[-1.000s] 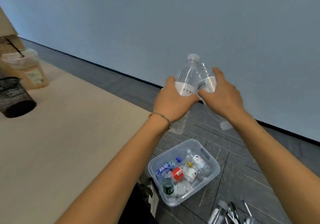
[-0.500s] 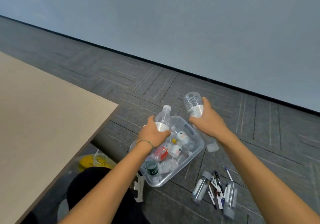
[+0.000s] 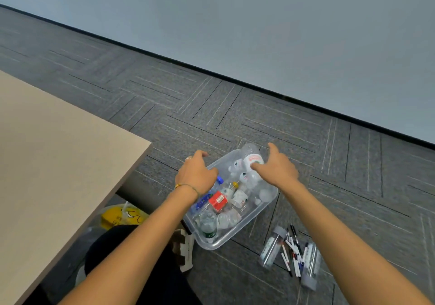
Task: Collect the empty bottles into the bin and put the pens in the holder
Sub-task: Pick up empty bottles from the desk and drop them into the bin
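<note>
Head view: my right hand [image 3: 279,169] grip rests, fingers spread, on a clear plastic bottle [image 3: 251,161] tilted over the transparent bin's [image 3: 263,207] far corner; left hand [image 3: 196,174] hovers loose, empty, just beside

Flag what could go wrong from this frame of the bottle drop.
The clear bottle leans on the bin's far rim beside the right hand; it may tip out onto the carpet. The bin looks nearly full, so bottles may spill. Pens lie loose on the floor beside two bottles and could be stepped on.
</note>
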Demonstrator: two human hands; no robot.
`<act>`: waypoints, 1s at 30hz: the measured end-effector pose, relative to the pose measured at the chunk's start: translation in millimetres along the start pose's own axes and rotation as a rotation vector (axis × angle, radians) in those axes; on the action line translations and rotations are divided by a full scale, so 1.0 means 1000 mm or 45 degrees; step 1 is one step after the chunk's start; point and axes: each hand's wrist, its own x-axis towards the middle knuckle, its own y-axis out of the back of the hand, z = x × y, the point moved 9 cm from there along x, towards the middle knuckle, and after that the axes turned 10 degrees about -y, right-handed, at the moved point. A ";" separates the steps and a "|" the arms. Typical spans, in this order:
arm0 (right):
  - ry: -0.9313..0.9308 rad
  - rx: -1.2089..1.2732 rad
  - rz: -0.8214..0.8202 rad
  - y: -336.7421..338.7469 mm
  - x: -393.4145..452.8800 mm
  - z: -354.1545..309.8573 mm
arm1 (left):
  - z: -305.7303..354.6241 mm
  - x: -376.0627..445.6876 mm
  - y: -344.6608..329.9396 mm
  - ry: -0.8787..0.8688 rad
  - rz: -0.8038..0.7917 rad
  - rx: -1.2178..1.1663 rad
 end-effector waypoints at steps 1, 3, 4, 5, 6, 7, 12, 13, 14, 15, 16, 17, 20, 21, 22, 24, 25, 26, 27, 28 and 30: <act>0.003 0.015 0.019 0.001 0.001 -0.002 | 0.001 0.000 0.003 -0.013 0.006 0.007; 0.026 0.060 0.035 0.002 0.000 -0.008 | 0.005 -0.001 0.007 -0.040 0.016 0.013; 0.042 0.077 0.042 0.003 -0.002 -0.011 | 0.008 -0.001 0.009 -0.054 0.021 0.021; 0.058 0.083 0.051 0.005 -0.004 -0.013 | 0.011 -0.002 0.011 -0.069 0.025 0.035; 0.077 0.082 0.060 0.007 -0.006 -0.016 | 0.015 -0.003 0.012 -0.086 0.028 0.056; 0.099 0.080 0.068 0.009 -0.009 -0.019 | 0.019 -0.004 0.013 -0.102 0.030 0.074; 0.199 0.080 0.111 0.025 -0.027 -0.030 | 0.040 -0.012 0.015 -0.173 0.033 0.125; 0.213 0.078 0.131 0.030 -0.031 -0.032 | 0.046 -0.014 0.016 -0.194 0.030 0.139; 0.227 0.077 0.151 0.036 -0.035 -0.034 | 0.052 -0.016 0.018 -0.222 0.029 0.156; 0.243 0.074 0.176 0.043 -0.040 -0.036 | 0.059 -0.019 0.020 -0.256 0.035 0.178; 0.261 0.069 0.203 0.050 -0.045 -0.039 | 0.068 -0.022 0.023 -0.293 0.050 0.209; 0.284 0.065 0.230 0.058 -0.052 -0.042 | 0.076 -0.025 0.028 -0.331 0.074 0.252; 0.359 0.053 0.299 0.082 -0.073 -0.053 | 0.105 -0.039 0.046 -0.450 0.182 0.440; 0.377 0.050 0.313 0.091 -0.080 -0.057 | 0.115 -0.044 0.052 -0.482 0.212 0.499; 0.395 0.050 0.326 0.099 -0.088 -0.061 | 0.124 -0.050 0.059 -0.512 0.241 0.546; 0.443 0.068 0.348 0.117 -0.107 -0.074 | 0.141 -0.063 0.076 -0.563 0.296 0.599; 0.478 0.079 0.360 0.128 -0.118 -0.081 | 0.149 -0.071 0.087 -0.590 0.327 0.618; 0.518 0.095 0.377 0.138 -0.130 -0.088 | 0.156 -0.080 0.100 -0.620 0.364 0.637; 0.568 0.120 0.398 0.147 -0.144 -0.099 | 0.160 -0.092 0.118 -0.647 0.416 0.655; 0.607 0.142 0.421 0.158 -0.155 -0.107 | 0.164 -0.102 0.136 -0.673 0.463 0.659; 0.703 0.178 0.447 0.172 -0.181 -0.127 | 0.161 -0.123 0.176 -0.671 0.561 0.663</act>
